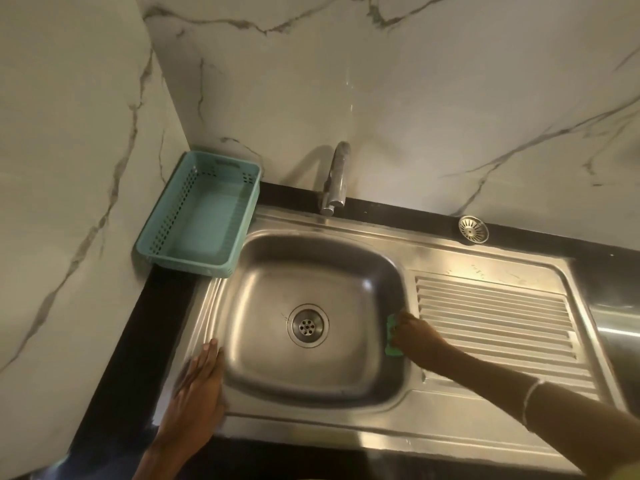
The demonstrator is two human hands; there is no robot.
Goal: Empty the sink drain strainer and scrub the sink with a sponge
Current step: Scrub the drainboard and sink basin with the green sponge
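Note:
The steel sink (263, 292) has a square basin with an open drain (307, 325) in its floor. The round metal drain strainer (473, 229) lies on the black counter at the back right. My right hand (417, 336) grips a green sponge (393, 336) against the basin's right rim, beside the ribbed drainboard (495, 320). Its fingers cover most of the sponge. My left hand (199, 386) rests flat, fingers straight, on the sink's left rim.
A teal plastic basket (166, 244) stands at the back left corner, partly over the sink edge. A chrome tap (336, 181) rises behind the basin. Marble walls close the left and back sides. Black counter (114, 368) borders the sink.

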